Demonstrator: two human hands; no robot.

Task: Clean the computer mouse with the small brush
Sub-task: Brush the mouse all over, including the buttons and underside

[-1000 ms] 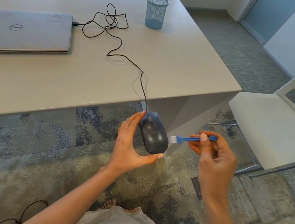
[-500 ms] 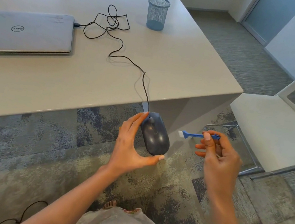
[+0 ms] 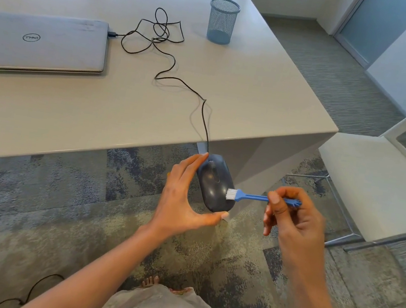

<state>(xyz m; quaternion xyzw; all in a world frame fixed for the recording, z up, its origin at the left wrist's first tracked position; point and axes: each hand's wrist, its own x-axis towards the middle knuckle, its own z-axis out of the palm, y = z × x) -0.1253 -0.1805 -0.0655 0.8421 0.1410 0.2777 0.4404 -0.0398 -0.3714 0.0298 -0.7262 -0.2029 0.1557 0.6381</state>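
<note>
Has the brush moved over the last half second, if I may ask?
Yes: the brush has moved left across the table leg, and its bristles now touch the mouse.

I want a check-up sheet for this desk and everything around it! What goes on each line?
Surface: pale table, smooth top.
Job's things: dark mouse held in the air off the table's near edge; blue brush, its white bristles at the mouse's right side.
Clutter: shut laptop; blue mesh cup.
Grips: left hand holds the mouse; right hand pinches the brush handle.
Cables: mouse cable loops across the table to the laptop; floor cable on the carpet.
Surroundings: white chair on the right; patterned carpet.
</note>
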